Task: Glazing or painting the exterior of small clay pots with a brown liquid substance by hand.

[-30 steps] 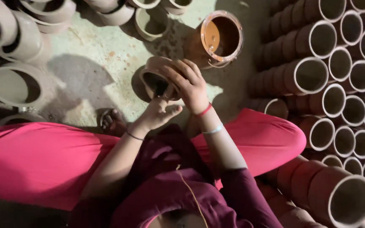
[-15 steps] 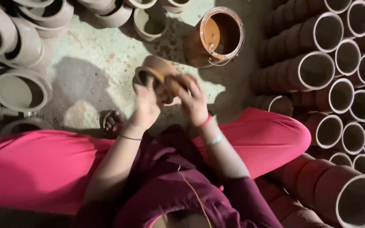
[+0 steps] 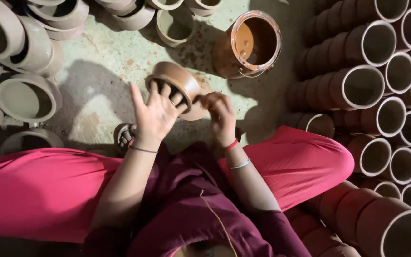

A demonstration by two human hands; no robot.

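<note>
Left hand [image 3: 154,114] spread its fingers against the clay pot [image 3: 176,85]; right hand [image 3: 220,116] pinched its near side, bucket [image 3: 253,44] far right

This is a pottery workshop, with the work done on the floor. Rows of brown clay pots [image 3: 372,90] lie stacked on their sides at the right, mouths outward, in long nested columns. At the upper left, paler, unfinished-looking clay bowls [image 3: 24,97] sit piled and leaning on one another. The bare concrete floor [image 3: 103,71] between them is stained with reddish-brown spots, and a bucket [image 3: 250,45] coated in orange-brown slip stands on it. A person sits cross-legged among the stacks.
</note>
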